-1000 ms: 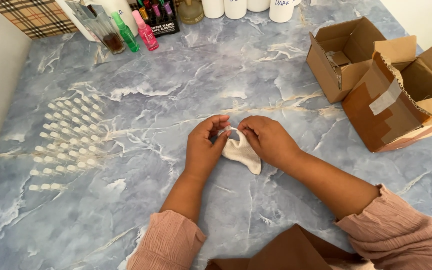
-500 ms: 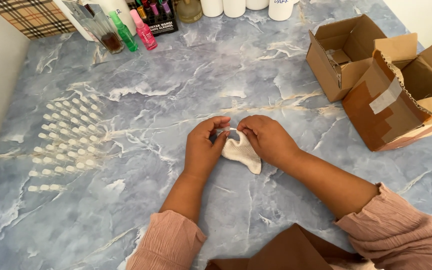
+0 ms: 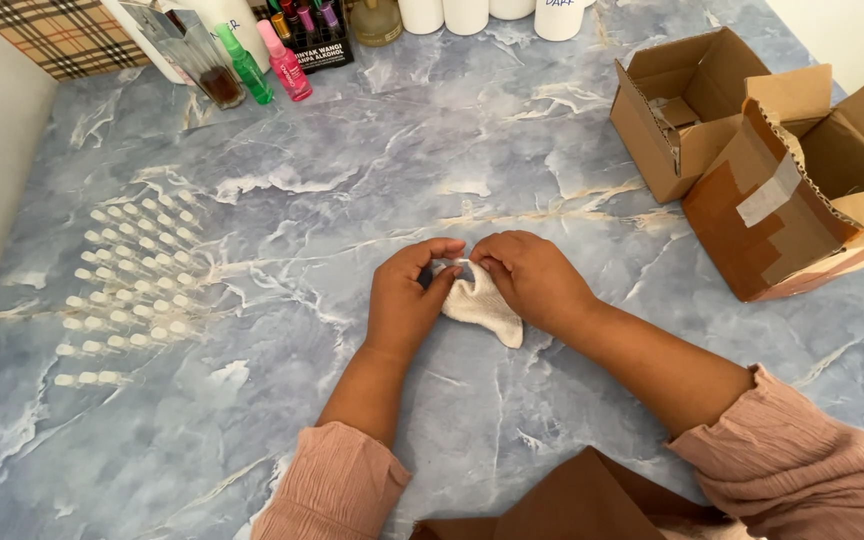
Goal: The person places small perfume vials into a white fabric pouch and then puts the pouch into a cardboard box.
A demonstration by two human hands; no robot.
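A small white knitted cloth (image 3: 482,305) lies bunched on the blue marbled tabletop (image 3: 352,180) between both hands. My left hand (image 3: 407,300) pinches its top left edge with thumb and fingers. My right hand (image 3: 532,278) grips the top right edge, fingertips meeting the left hand's over the cloth. Whatever sits inside the fold is hidden by the fingers. Rows of small clear vials (image 3: 132,285) with white caps lie flat to the left of my left hand.
Two open cardboard boxes (image 3: 752,160) stand at the right edge. Along the back are a glass bottle (image 3: 197,60), green (image 3: 245,66) and pink (image 3: 285,62) spray bottles, a rack of small bottles (image 3: 312,25) and white jars (image 3: 472,14). A checked box (image 3: 52,35) sits at the back left.
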